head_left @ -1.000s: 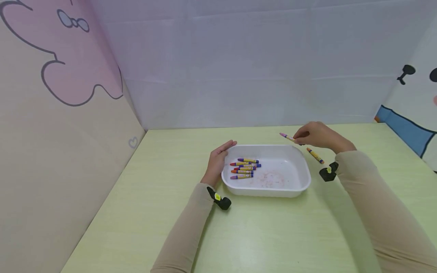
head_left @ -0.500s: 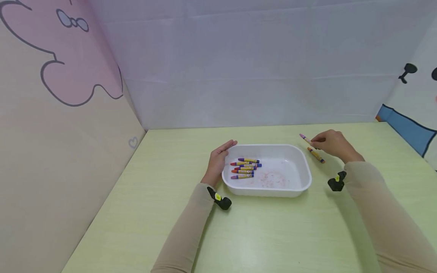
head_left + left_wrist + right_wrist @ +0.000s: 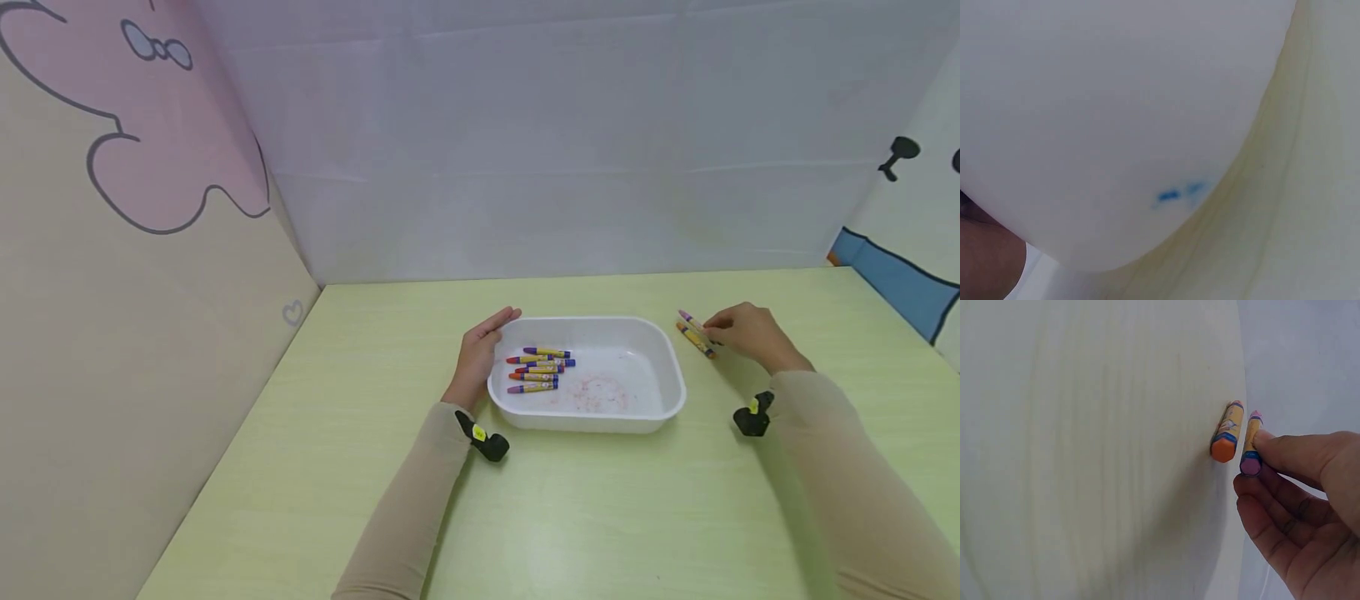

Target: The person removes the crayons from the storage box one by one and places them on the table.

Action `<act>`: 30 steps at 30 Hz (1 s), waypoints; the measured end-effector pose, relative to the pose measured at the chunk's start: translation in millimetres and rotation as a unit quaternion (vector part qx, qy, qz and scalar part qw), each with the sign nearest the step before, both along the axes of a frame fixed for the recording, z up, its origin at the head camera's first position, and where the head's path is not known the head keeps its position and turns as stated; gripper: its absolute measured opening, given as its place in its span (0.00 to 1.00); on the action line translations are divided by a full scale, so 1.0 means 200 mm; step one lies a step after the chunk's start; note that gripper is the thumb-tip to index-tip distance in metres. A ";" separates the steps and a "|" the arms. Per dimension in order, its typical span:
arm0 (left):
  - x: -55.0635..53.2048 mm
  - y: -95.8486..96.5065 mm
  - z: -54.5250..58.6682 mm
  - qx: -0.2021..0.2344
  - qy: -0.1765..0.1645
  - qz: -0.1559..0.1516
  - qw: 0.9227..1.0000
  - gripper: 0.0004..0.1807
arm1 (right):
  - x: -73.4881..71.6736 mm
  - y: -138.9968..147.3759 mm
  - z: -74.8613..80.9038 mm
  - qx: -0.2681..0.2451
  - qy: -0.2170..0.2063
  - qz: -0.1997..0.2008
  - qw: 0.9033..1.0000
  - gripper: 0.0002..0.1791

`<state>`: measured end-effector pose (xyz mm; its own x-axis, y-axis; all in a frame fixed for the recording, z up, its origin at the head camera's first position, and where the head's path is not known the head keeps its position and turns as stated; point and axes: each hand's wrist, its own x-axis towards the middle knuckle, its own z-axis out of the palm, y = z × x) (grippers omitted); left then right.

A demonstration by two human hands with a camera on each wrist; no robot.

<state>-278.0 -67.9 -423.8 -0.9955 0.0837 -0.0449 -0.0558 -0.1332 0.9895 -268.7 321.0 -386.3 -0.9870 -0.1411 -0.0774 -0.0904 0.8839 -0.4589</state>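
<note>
A white plastic tray (image 3: 585, 423) sits on the table with several crayons lying side by side in its left half, among them an orange crayon (image 3: 532, 377) and a light purple one (image 3: 532, 387). My left hand (image 3: 472, 358) rests against the tray's left end, fingers straight along the outer wall. Thumb and fingers of my right hand (image 3: 750, 333) pinch a pinkish-purple crayon (image 3: 1252, 442). It is held alongside another orange crayon (image 3: 1230, 430) to the right of the tray, roughly parallel to it. A narrow gap between the two shows in the right wrist view.
Pale green tabletop (image 3: 600, 517) surrounds the tray. A white sheet wall (image 3: 570, 150) stands at the table's back edge, with printed side panels left and right. Faint reddish smudges mark the tray floor; a blue stain (image 3: 1172, 195) is on its outside.
My right hand has moved right and nearer to me, bringing the pinkish-purple crayon from behind the tray's right corner to beside the orange crayon. The left hand and tray stay put.
</note>
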 end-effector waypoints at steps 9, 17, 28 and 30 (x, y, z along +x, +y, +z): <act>0.00 0.00 0.00 0.002 -0.004 -0.005 1.000 0.23 | 0.02 0.03 -0.02 0.005 -0.016 -0.002 1.000 0.21; -0.01 0.00 0.00 -0.002 0.000 -0.002 1.000 0.23 | 0.01 0.03 -0.02 -0.002 -0.038 -0.011 0.999 0.23; 0.00 0.00 0.00 0.000 -0.003 -0.001 1.000 0.22 | 0.00 0.04 -0.01 0.009 -0.034 -0.010 0.999 0.23; 0.01 -0.01 0.02 0.000 -0.005 -0.005 1.000 0.22 | 0.00 0.04 -0.01 0.008 -0.035 -0.010 0.999 0.23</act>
